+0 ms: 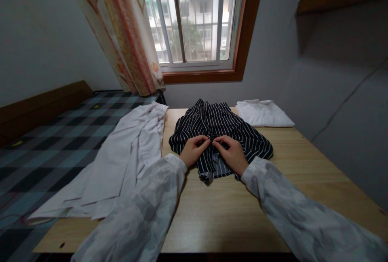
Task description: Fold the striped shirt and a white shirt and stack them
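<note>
A black shirt with white stripes lies on the wooden table in front of me, its lower edge toward me and partly parted at the middle. My left hand pinches the cloth near the shirt's centre line, thumb and fingertips together. Close beside it, my right hand pinches the other side of the same line. The fingertips of both hands nearly meet there. Whatever small part lies between them, perhaps a button, is too small to make out.
Several layers of white shirts spread over the table's left side and its edge. A folded white garment lies at the back right. To the left stands a bed with a checked cover. A curtain hangs beside the window.
</note>
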Demonstrator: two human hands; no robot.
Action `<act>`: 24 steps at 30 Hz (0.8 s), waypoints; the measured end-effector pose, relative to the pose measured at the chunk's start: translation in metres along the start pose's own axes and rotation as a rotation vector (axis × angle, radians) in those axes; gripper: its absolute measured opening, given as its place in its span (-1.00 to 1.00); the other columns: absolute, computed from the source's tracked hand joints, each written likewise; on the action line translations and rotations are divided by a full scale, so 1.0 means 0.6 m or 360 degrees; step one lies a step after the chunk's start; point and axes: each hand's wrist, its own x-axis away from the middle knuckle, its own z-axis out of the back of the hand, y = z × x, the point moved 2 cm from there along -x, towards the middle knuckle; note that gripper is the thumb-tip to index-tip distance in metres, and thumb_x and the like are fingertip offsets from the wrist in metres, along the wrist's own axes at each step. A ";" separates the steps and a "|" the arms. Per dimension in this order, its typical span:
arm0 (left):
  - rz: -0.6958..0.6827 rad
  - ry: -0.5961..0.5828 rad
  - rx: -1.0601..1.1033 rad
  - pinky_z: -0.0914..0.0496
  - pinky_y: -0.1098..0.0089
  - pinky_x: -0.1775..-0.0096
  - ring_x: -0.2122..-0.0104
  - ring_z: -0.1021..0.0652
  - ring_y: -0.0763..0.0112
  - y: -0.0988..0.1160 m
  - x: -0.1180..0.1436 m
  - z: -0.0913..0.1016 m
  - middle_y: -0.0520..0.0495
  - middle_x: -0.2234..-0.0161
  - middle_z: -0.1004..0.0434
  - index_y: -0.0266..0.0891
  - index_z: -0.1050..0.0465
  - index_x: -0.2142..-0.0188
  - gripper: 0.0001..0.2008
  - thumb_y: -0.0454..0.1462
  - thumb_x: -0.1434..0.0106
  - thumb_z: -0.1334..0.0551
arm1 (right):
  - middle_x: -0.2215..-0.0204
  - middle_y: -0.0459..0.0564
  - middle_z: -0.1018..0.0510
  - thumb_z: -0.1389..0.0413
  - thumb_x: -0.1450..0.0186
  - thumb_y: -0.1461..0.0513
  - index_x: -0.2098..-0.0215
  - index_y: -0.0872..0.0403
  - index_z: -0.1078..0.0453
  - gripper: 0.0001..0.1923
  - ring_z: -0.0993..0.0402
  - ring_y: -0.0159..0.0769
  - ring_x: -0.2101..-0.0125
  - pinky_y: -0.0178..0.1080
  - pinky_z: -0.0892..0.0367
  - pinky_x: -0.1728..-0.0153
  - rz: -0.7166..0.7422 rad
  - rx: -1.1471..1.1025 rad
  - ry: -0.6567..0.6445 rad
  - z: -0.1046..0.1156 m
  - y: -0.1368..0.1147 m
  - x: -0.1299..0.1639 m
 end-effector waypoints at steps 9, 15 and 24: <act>-0.0008 -0.0043 -0.0011 -0.39 0.36 0.25 0.34 -0.51 0.37 -0.003 -0.005 -0.004 0.02 0.36 -0.55 -0.23 -0.55 0.28 -0.68 -0.01 -0.33 -0.38 | 0.21 0.04 -0.70 -0.19 -0.50 0.13 0.20 -0.04 -0.60 -0.84 -0.63 -0.05 0.13 -0.04 -0.45 0.02 0.0093 0.0220 -0.0088 -0.003 -0.006 0.004; -0.0234 0.0271 -0.0263 -0.35 0.41 0.32 0.42 -0.44 0.47 0.017 0.006 -0.003 0.02 0.29 -0.52 -0.20 -0.50 0.21 -0.80 -0.17 -0.30 -0.42 | 0.24 0.03 -0.67 -0.20 -0.46 0.13 0.24 -0.03 -0.56 -0.86 -0.60 -0.07 0.19 -0.08 -0.44 0.10 0.0047 0.0139 -0.0033 0.000 -0.005 0.001; -0.0199 0.0116 -0.0295 -0.41 0.36 0.29 0.35 -0.55 0.37 0.024 0.009 -0.007 -0.06 0.26 -0.67 -0.21 -0.65 0.17 -0.78 -0.11 -0.41 -0.37 | 0.22 0.03 -0.67 -0.16 -0.51 0.14 0.20 -0.05 -0.55 -0.84 -0.61 -0.06 0.14 -0.06 -0.43 0.04 0.0093 0.0192 -0.0067 0.001 -0.011 0.003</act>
